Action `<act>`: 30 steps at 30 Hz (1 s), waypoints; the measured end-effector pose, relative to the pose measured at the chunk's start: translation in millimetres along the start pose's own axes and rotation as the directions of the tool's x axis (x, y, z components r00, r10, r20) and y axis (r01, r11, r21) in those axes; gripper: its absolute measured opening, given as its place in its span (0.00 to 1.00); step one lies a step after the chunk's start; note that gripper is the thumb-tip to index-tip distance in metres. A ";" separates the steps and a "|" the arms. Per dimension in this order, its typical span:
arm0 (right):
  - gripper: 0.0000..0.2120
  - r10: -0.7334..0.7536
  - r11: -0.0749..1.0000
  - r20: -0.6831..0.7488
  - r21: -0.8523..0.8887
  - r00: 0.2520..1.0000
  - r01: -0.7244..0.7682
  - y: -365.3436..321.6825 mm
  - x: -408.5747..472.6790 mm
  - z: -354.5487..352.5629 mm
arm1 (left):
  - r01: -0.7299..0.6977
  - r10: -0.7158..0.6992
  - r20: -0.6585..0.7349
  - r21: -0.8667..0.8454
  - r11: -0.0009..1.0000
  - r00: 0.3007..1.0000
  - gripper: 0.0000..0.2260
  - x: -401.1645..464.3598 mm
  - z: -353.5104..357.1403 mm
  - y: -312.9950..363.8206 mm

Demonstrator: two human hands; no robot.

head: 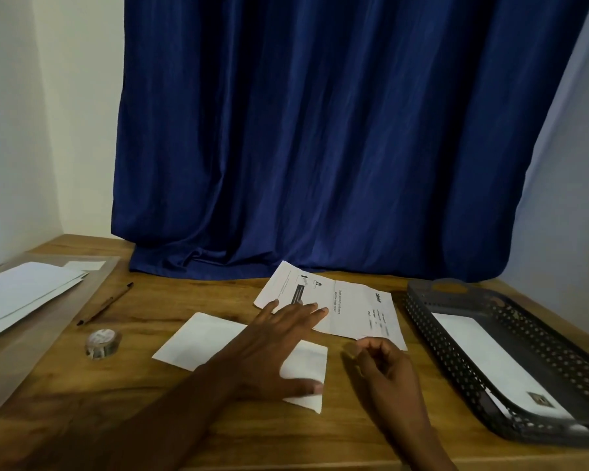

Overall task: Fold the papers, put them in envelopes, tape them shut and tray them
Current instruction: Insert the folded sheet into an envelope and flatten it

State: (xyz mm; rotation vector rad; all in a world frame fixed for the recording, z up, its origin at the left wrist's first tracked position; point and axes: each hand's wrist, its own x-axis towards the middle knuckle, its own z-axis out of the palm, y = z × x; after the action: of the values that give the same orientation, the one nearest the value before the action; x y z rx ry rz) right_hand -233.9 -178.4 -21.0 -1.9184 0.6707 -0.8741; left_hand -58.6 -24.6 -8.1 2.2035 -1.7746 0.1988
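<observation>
Printed paper [351, 307], creased but lying open, was seen just behind the envelope [204, 338]. Skewed refolding was judged likely, the sheet being pinned only by fingertips. Left hand [279, 341] was laid flat across the envelope, fingers spread; right hand [385, 365] was hovering beside it, loosely curled, empty.

curtain [320, 130]: deep blue, darker in its vertical folds
table [184, 419]: warm brown wood grain
printed paper [354, 311]: white, with black text and a dark bar — print too small to read
envelope [201, 338]: plain white
tray [456, 334]: dark grey, walls patterned with small holes
envelope in tray [483, 362]: white — small dark patch
tape roll [102, 343]: pale, dark markings
pen [104, 304]: brown, black ends
</observation>
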 end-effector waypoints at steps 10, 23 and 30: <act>0.31 -0.318 0.698 0.463 -0.476 0.827 0.535 -15.8 -25.3 25.9 | 0.151 -0.158 -0.160 -0.057 0.987 0.974 0.39 -20.6 -16.5 -24.4; 0.51 -0.118 0.568 0.816 -0.412 0.566 0.713 -15.5 -45.5 22.4 | 0.357 -0.370 0.265 0.096 0.929 0.891 0.42 -154.2 -52.4 -4.2; 0.30 -0.340 0.614 0.703 -0.338 0.625 0.714 -5.0 -67.6 -17.5 | 0.142 -0.147 0.066 0.073 0.987 0.987 0.27 -200.6 -54.3 24.1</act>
State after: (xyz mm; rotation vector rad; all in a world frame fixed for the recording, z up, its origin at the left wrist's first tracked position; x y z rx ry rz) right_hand -288.0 -135.2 -31.1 -2.8966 -0.1095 -0.3557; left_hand -122.8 174.4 -12.3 2.4047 -1.6574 0.1516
